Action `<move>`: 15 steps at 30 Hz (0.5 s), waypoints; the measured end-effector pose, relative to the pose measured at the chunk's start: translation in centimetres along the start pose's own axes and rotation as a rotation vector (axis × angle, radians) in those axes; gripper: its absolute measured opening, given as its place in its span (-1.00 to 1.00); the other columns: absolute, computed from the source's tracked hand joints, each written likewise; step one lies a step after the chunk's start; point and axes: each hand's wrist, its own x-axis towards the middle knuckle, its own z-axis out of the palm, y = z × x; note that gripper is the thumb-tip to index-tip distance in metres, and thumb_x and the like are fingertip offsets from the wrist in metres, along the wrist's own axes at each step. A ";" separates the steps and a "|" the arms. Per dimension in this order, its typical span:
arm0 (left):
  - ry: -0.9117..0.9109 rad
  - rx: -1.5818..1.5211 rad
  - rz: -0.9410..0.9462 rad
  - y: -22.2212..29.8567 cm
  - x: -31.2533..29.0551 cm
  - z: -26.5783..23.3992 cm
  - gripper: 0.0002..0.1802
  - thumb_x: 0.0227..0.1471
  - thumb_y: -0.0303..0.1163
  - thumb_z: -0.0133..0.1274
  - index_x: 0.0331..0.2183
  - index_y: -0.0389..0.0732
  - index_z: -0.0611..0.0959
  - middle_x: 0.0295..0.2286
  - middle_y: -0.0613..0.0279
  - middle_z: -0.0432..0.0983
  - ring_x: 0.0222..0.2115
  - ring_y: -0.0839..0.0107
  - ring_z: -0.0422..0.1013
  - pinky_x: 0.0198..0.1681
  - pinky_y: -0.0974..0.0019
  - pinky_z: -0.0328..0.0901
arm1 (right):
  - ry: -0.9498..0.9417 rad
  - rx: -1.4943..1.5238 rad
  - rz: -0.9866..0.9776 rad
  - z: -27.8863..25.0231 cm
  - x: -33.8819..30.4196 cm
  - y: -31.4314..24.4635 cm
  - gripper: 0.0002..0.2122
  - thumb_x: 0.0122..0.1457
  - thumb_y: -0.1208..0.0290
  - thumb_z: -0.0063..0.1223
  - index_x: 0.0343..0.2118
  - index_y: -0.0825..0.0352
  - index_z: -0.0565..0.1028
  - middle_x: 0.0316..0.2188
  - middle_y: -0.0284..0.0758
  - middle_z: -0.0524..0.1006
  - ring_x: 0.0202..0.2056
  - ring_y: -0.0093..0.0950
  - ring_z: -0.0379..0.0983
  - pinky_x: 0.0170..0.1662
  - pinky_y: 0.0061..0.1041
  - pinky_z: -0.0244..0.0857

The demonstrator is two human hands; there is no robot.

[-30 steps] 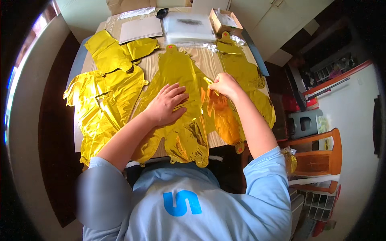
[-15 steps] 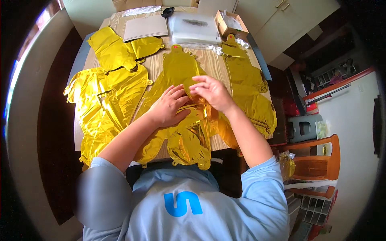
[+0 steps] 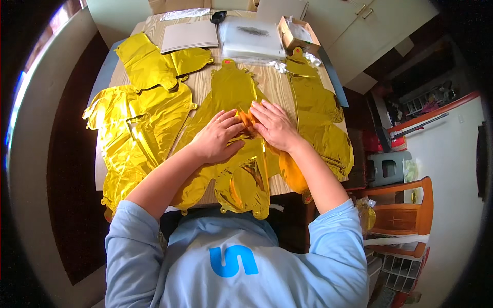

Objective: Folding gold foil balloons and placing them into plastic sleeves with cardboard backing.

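A flat gold foil balloon lies in front of me on the wooden table, its lobed lower end hanging over the near edge. My left hand rests palm down on its middle, fingers stretched out. Beside it, my right hand lies flat on the foil too, fingers extended. Between the two hands the foil is creased and shines orange. What lies under my palms is hidden. More gold foil balloons are spread on the left, and another foil balloon lies on the right.
At the table's far side are a stack of grey-white boards, a pile of clear plastic bags and a small wooden box. A black object sits near the bags. A wooden chair and a grey stool stand at right.
My right hand has come down from above the foil and now lies flat on it, a little lower and to the right. The left hand has stayed nearly in place.
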 end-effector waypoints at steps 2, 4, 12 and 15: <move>0.087 -0.017 -0.001 -0.2 -0.5 -0.2 -0.46 0.04 -0.29 0.16 0.05 -0.29 0.53 0.11 -0.13 0.37 0.21 -0.12 0.19 0.31 -0.11 0.04 | -0.027 -0.019 -0.009 0.1 0.0 0.2 -0.48 0.35 0.09 -0.10 0.30 0.20 0.28 0.37 -0.33 0.18 0.38 -0.24 0.02 0.41 -0.16 -0.16; 0.195 -0.017 -0.024 -0.4 -1.6 -1.1 -0.49 0.04 -0.35 0.15 0.04 -0.29 0.53 0.11 -0.15 0.36 0.21 -0.13 0.19 0.29 -0.11 0.06 | -0.040 -0.001 0.004 0.0 -0.3 0.3 -0.47 0.35 0.06 -0.12 0.31 0.21 0.27 0.37 -0.32 0.17 0.39 -0.22 -0.01 0.41 -0.15 -0.18; 0.041 0.151 -0.207 2.5 -7.9 -2.8 -0.40 0.10 -0.27 0.11 0.13 -0.30 0.43 0.19 -0.18 0.25 0.27 -0.13 0.11 0.33 -0.10 -0.02 | -0.094 -0.036 0.037 -0.6 -0.6 0.6 -0.42 0.38 -0.01 -0.20 0.36 0.18 0.17 0.40 -0.33 0.10 0.41 -0.25 -0.09 0.42 -0.23 -0.24; 0.036 0.148 -0.233 2.7 -8.3 -2.6 -0.39 0.12 -0.23 0.10 0.14 -0.30 0.42 0.21 -0.19 0.22 0.28 -0.13 0.09 0.34 -0.09 -0.04 | -0.137 -0.020 0.031 -1.1 -0.4 0.6 -0.40 0.38 -0.05 -0.26 0.37 0.18 0.14 0.42 -0.32 0.06 0.42 -0.24 -0.12 0.43 -0.23 -0.27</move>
